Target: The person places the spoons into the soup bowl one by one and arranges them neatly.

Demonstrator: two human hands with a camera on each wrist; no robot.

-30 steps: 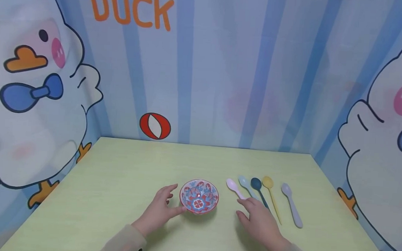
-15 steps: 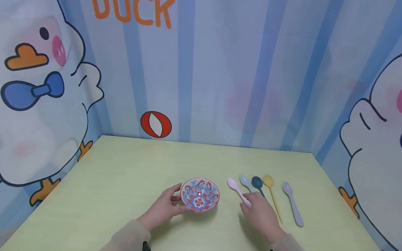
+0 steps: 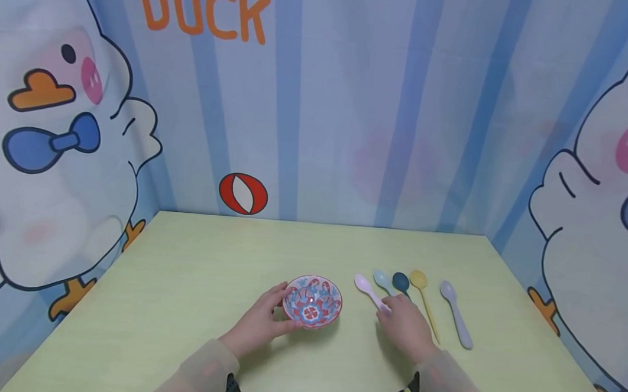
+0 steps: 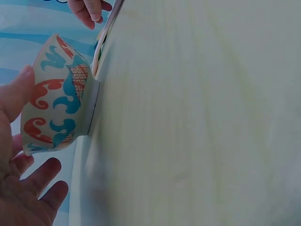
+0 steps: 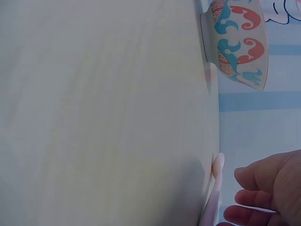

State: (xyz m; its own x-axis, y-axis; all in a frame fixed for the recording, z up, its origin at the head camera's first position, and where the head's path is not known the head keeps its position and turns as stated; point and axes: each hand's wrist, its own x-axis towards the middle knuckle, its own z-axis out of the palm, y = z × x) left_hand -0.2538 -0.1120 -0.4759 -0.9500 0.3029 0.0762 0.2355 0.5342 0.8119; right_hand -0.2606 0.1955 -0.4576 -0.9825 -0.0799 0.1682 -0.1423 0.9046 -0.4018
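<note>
A small bowl point(image 3: 312, 302) with red and blue patterns stands upright on the table. My left hand point(image 3: 262, 320) holds its left side, thumb at the near rim and fingers round the far left; the left wrist view shows some fingers spread below the bowl point(image 4: 61, 99). To the right, my right hand point(image 3: 405, 326) hovers over the handle end of a pink spoon point(image 3: 366, 286). Its fingers bend downward, and in the right wrist view a gap shows between thumb and spoon point(image 5: 214, 197). The hand hides the handles of a light blue spoon point(image 3: 383, 281) and a dark teal spoon point(image 3: 401, 281).
A yellow spoon point(image 3: 425, 296) and a lavender spoon point(image 3: 457, 316) lie right of the right hand. The pale yellow-green table point(image 3: 209, 261) ends at a striped backdrop point(image 3: 340, 102) with duck pictures.
My left hand has closed in from beside the bowl to hold its rim. The right hand has shifted slightly away from me, its fingers drawn together over the pink spoon's handle.
</note>
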